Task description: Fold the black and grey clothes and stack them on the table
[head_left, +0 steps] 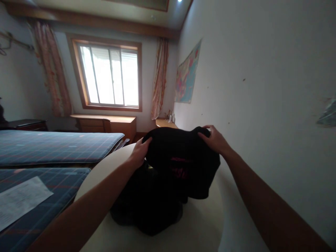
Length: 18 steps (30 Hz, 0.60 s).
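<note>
A black cloth garment [181, 147] with pink lettering is stretched between my two hands above a round white table [202, 227]. Its exact kind cannot be made out. My left hand [139, 151] pinches the upper left edge, thumb on the near side. At the upper right edge, my right hand [214, 140] grips the cloth with its thumb in front and fingers behind. Lower down, more dark cloth [149, 213] lies bunched on the tabletop. In the dim light I cannot tell whether it is part of the same piece.
Left of the table are mattresses [52, 147] with a plaid cover, and a sheet of paper [23, 199] lies on the nearer one. A white wall [275, 105] stands close on the right. A wooden desk [123, 120] sits under the window [110, 75].
</note>
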Each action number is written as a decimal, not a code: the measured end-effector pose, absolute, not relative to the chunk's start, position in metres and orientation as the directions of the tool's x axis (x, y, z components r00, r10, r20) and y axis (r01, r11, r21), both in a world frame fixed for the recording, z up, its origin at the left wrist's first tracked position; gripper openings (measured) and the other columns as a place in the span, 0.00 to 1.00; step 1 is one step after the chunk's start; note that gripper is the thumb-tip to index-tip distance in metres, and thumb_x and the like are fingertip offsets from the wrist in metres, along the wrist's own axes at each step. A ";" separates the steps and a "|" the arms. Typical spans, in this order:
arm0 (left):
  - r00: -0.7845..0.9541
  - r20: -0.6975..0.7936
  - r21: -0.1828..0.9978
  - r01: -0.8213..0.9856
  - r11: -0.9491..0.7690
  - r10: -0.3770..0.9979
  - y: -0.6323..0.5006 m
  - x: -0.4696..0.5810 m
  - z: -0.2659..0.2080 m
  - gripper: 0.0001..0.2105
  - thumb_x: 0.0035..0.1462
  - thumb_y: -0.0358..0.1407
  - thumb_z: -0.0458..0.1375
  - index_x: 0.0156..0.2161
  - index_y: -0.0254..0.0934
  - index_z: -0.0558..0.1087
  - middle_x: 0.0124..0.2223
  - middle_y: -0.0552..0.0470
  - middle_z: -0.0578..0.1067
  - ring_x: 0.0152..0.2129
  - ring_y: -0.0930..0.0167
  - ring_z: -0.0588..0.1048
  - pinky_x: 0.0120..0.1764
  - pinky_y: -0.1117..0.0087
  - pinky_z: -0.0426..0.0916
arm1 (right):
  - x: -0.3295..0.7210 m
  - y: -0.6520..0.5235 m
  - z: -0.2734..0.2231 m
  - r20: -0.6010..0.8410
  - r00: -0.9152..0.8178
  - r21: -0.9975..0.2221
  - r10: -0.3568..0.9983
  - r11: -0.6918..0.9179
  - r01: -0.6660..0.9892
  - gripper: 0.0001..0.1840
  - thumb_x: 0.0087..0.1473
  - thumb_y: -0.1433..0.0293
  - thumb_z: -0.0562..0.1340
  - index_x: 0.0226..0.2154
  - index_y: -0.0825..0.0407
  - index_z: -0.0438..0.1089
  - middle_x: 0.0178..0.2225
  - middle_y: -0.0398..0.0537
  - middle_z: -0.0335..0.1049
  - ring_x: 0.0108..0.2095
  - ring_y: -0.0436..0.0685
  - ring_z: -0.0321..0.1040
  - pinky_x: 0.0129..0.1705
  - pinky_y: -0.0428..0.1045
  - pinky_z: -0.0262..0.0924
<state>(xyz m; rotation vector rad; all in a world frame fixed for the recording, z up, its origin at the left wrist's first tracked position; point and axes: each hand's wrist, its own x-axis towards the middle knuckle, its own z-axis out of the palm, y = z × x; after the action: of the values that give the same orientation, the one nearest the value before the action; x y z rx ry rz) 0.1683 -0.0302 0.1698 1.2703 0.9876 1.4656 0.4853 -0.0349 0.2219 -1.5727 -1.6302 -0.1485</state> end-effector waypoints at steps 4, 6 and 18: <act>0.057 0.076 0.995 -0.070 -0.072 0.996 -0.021 0.152 0.171 0.19 0.47 0.47 0.66 0.40 0.35 0.74 0.30 0.48 0.78 0.28 0.64 0.78 0.35 0.64 0.73 | 0.485 -0.043 0.182 0.534 0.108 -0.240 0.839 0.028 0.970 0.21 0.53 0.59 0.64 0.47 0.50 0.67 0.35 0.49 0.74 0.32 0.58 0.71 0.34 0.48 0.59; 0.022 0.072 0.990 0.122 -0.075 0.997 -0.017 0.148 0.163 0.24 0.47 0.49 0.66 0.45 0.35 0.73 0.35 0.46 0.79 0.32 0.62 0.79 0.38 0.62 0.73 | 0.468 -0.055 0.158 0.453 0.153 -0.241 0.878 -0.045 0.970 0.14 0.58 0.58 0.59 0.40 0.50 0.70 0.31 0.48 0.75 0.32 0.57 0.71 0.33 0.48 0.58; 0.620 0.463 0.168 0.640 -0.750 0.633 -0.056 0.154 0.141 0.18 0.56 0.48 0.61 0.50 0.48 0.76 0.54 0.48 0.74 0.58 0.54 0.62 0.61 0.48 0.54 | 0.436 -0.111 0.046 -0.294 -0.165 -0.608 0.941 -0.050 0.793 0.14 0.60 0.65 0.56 0.48 0.51 0.65 0.24 0.43 0.74 0.19 0.53 0.71 0.19 0.43 0.58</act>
<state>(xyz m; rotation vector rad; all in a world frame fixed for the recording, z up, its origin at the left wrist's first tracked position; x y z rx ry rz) 0.1539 -0.0558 0.1415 2.8399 1.1164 0.8039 0.4363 -0.1111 0.0464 -1.8746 -2.0033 1.0172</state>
